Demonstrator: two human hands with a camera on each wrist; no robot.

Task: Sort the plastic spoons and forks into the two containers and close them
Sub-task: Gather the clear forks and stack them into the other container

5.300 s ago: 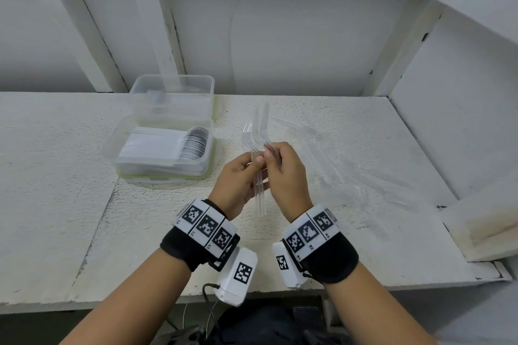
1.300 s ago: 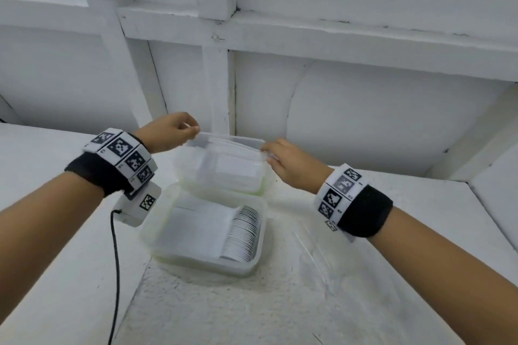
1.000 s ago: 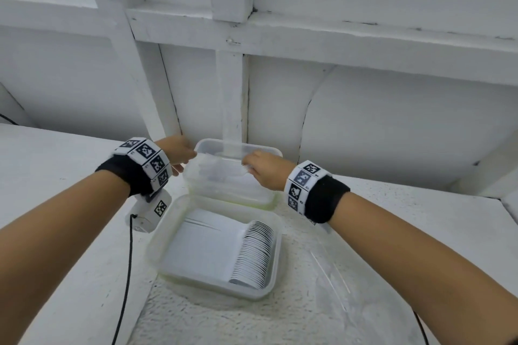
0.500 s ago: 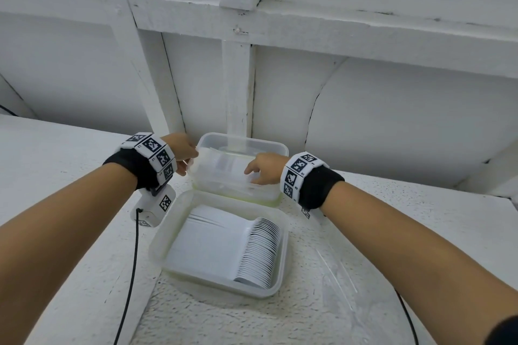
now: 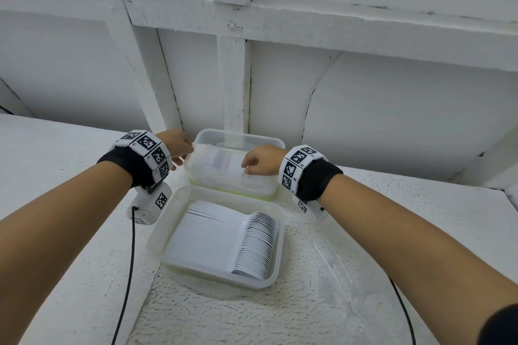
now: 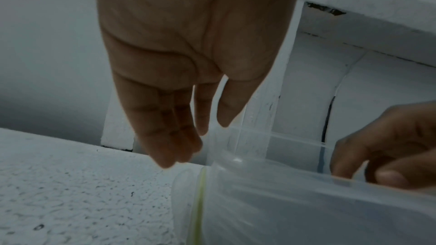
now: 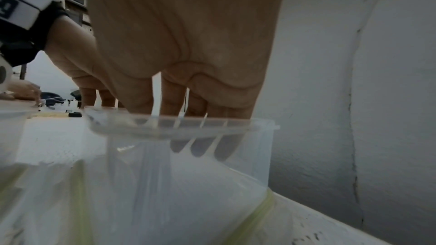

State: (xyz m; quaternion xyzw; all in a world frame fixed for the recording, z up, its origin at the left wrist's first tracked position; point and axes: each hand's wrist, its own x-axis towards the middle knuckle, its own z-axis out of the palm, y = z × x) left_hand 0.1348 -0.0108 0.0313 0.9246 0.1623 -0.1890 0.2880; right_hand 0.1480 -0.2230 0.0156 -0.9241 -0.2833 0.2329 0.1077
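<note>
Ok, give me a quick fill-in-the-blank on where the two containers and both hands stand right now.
1. The near container, lying open, holds a neat stack of white ____.
2. Both hands are at the ____ container, the one by the wall.
3. The right hand has its fingers on the far container's clear ____.
4. The left hand is at that container's ____ end.

Missing words: spoons; far; lid; left
</note>
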